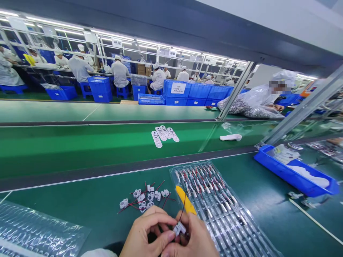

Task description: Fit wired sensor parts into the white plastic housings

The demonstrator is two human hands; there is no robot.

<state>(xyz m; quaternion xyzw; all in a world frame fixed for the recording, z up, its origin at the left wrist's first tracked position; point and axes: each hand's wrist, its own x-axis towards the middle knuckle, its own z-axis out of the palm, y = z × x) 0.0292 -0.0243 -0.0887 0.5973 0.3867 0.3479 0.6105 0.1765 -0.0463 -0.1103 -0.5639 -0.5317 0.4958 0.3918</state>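
Fingers (163,238) of both the left hand (146,235) and right hand (197,241) pinch one small white connector (179,228) with its dark wire at the desk's (80,214) near edge. It looks mid-run: a loose pile of connectors (144,200) waits beyond, beside a yellow tool (184,200) and a clear tray (252,239) of wired parts, many rows filled. Past the green conveyor belt (66,150) carrying white panels (164,135), co-workers (120,73) in white caps sit among blue crates (187,93)

Small white plastic connector (179,228), ribbed, tilted, held low at centre of view; thin dark wire (183,210) curving upward from it.
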